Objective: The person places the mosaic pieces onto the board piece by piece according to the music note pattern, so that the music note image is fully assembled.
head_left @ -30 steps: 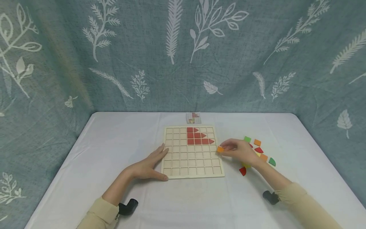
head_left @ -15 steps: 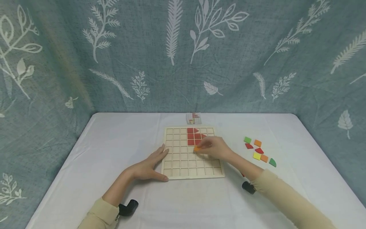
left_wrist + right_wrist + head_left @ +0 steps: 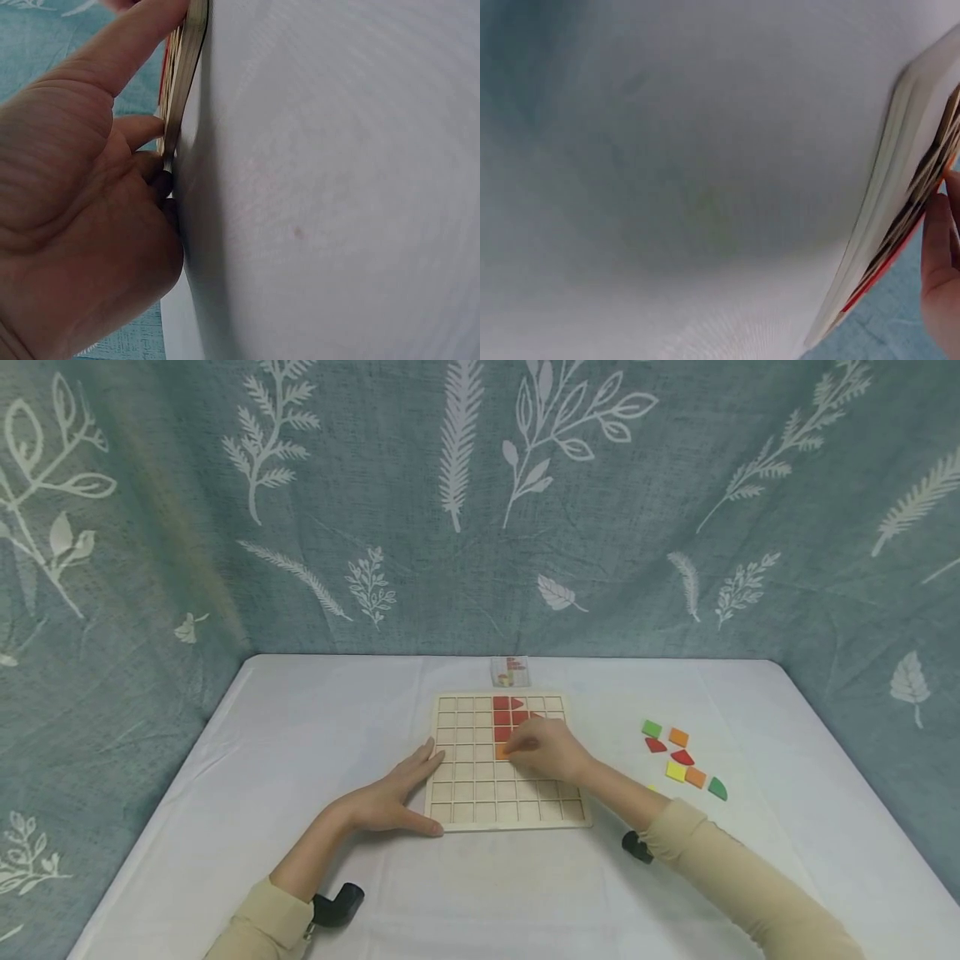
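A pale wooden grid board (image 3: pixel 480 793) lies on the white-covered table, with red tiles (image 3: pixel 501 718) in its upper cells. My left hand (image 3: pixel 390 789) is spread along the board's left edge, thumb near the lower left corner; in the left wrist view its thumb and fingers touch the rim (image 3: pixel 184 75). Over the board's middle, my right hand (image 3: pixel 547 750) pinches an orange square tile (image 3: pixel 501 752) at the cell just below the red column. That hand hides some red tiles and cells behind it. In the right wrist view its fingertips (image 3: pixel 937 217) meet the board's top side.
Loose tiles lie right of the board: a green square (image 3: pixel 652 728), orange squares (image 3: pixel 678 737), a yellow square (image 3: pixel 676 771), red pieces (image 3: pixel 656 745) and a green quarter-round (image 3: pixel 717 788). A small pattern card (image 3: pixel 510 672) lies behind the board. A patterned blue-green curtain (image 3: pixel 420 577) hangs beyond.
My right hand has carried the orange tile leftward from the board's right edge to the cell under the red column. The left hand stays at the board's edge.
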`<action>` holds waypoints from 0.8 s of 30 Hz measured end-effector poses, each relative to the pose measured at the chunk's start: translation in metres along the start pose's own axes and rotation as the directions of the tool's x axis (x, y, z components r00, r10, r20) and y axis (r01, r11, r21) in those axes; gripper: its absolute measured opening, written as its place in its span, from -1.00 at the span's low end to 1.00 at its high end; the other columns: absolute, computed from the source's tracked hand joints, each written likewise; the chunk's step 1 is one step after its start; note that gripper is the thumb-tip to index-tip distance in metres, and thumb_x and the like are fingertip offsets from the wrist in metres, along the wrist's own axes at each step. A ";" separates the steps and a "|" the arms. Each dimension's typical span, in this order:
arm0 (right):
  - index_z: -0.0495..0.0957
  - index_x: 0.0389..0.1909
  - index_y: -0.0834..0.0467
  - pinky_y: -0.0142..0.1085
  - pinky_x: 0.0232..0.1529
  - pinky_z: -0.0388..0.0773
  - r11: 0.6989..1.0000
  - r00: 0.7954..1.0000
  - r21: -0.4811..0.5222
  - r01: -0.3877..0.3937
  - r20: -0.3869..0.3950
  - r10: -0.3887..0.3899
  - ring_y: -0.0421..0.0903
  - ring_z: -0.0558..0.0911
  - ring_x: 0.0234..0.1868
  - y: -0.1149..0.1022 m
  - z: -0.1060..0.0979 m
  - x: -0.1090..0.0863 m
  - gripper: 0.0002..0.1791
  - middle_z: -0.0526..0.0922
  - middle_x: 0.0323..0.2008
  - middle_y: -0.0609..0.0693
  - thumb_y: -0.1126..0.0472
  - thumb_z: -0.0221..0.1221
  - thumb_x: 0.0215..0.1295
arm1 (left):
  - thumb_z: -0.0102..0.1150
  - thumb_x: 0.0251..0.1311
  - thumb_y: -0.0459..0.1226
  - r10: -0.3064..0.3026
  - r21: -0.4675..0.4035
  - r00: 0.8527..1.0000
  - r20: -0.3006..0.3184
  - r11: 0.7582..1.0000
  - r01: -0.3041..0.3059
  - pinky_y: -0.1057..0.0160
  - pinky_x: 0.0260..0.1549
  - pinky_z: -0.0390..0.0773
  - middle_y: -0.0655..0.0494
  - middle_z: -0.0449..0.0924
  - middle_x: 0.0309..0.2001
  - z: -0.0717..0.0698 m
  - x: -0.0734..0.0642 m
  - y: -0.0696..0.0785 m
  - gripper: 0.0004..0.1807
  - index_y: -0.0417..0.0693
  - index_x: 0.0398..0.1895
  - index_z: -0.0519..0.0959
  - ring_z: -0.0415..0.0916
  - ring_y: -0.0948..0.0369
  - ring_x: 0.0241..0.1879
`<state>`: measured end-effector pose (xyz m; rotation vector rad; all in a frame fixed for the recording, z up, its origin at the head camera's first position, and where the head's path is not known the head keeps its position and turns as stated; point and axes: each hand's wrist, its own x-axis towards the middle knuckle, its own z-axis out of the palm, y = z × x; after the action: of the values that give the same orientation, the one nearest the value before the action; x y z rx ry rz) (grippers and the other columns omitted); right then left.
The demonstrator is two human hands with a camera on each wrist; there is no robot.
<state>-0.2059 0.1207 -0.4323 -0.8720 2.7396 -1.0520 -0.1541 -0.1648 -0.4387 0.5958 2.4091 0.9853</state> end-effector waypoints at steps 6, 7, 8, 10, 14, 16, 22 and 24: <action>0.74 -0.23 0.12 -0.23 -0.03 0.58 0.999 1.000 0.041 -0.017 -0.016 0.018 -0.11 0.66 -0.09 0.001 0.001 -0.003 -0.87 0.72 -0.22 -0.11 0.31 0.31 0.21 | 0.50 -0.07 0.01 0.004 0.001 1.000 0.001 1.000 -0.004 -0.19 0.40 -0.21 -0.11 -0.42 0.56 0.001 0.000 0.000 0.23 -0.15 0.55 -0.08 -0.45 -0.09 0.51; 0.74 -0.23 0.10 -0.23 -0.02 0.58 0.997 0.999 0.061 -0.042 -0.015 0.043 -0.13 0.66 -0.09 0.002 0.001 -0.004 -0.87 0.72 -0.22 -0.13 0.28 0.32 0.22 | 0.50 -0.07 0.01 0.004 0.000 1.000 0.001 1.000 -0.004 -0.19 0.40 -0.21 -0.11 -0.42 0.56 0.001 0.000 0.000 0.23 -0.15 0.55 -0.08 -0.45 -0.09 0.51; 0.74 -0.22 0.08 -0.24 -0.01 0.57 0.995 0.998 0.077 -0.067 -0.014 0.068 -0.14 0.66 -0.08 0.003 0.001 -0.005 -0.87 0.72 -0.21 -0.15 0.26 0.32 0.22 | 0.50 -0.07 0.01 0.003 0.001 1.000 0.001 1.000 -0.003 -0.19 0.40 -0.21 -0.11 -0.42 0.56 0.001 0.000 0.000 0.23 -0.15 0.55 -0.08 -0.45 -0.09 0.51; 0.74 -0.20 0.05 -0.22 0.00 0.57 0.989 0.994 0.104 -0.109 -0.016 0.111 -0.15 0.66 -0.07 0.005 -0.001 -0.008 -0.87 0.72 -0.19 -0.17 0.22 0.32 0.23 | 0.50 -0.07 0.01 0.004 0.000 1.000 0.000 1.000 -0.004 -0.19 0.40 -0.21 -0.11 -0.42 0.56 0.001 0.000 0.000 0.23 -0.15 0.55 -0.08 -0.45 -0.09 0.51; 0.73 -0.15 0.05 -0.15 0.03 0.56 0.967 0.979 0.162 -0.199 -0.019 0.204 -0.12 0.65 -0.04 0.009 -0.009 -0.018 -0.83 0.72 -0.14 -0.12 0.17 0.30 0.26 | 0.50 -0.07 0.02 0.008 0.006 1.000 -0.002 1.000 -0.008 -0.20 0.39 -0.20 -0.10 -0.42 0.56 0.002 0.000 0.000 0.23 -0.14 0.56 -0.08 -0.44 -0.09 0.51; 0.72 -0.12 0.05 -0.12 0.05 0.54 0.947 0.965 0.197 -0.254 -0.020 0.263 -0.10 0.63 -0.02 0.011 -0.015 -0.024 -0.80 0.71 -0.10 -0.10 0.14 0.30 0.26 | 0.49 -0.06 0.02 0.010 0.011 1.000 -0.003 1.000 -0.010 -0.20 0.39 -0.20 -0.10 -0.42 0.56 0.002 -0.001 0.000 0.23 -0.14 0.56 -0.08 -0.44 -0.08 0.51; 0.67 0.00 0.03 -0.10 0.02 0.52 0.882 0.911 0.270 -0.387 -0.036 0.411 -0.07 0.59 -0.01 0.029 -0.036 -0.047 -0.68 0.68 -0.07 -0.06 0.04 0.29 0.26 | 0.49 -0.06 0.03 0.004 0.014 1.000 -0.007 1.000 -0.004 -0.20 0.39 -0.21 -0.10 -0.42 0.56 0.003 0.000 -0.002 0.23 -0.14 0.56 -0.09 -0.44 -0.09 0.51; 0.65 0.03 0.04 -0.11 0.01 0.52 0.861 0.889 0.283 -0.423 -0.054 0.455 -0.05 0.58 0.01 0.039 -0.044 -0.056 -0.64 0.67 -0.04 -0.03 0.02 0.29 0.26 | 0.49 -0.06 0.03 0.007 0.011 1.000 -0.006 1.000 -0.007 -0.20 0.39 -0.21 -0.11 -0.42 0.56 0.003 0.000 -0.003 0.23 -0.14 0.56 -0.09 -0.44 -0.09 0.51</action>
<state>-0.1899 0.1996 -0.4304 -0.1306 2.6064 -1.3508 -0.1533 -0.1651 -0.4426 0.6061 2.4213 0.9784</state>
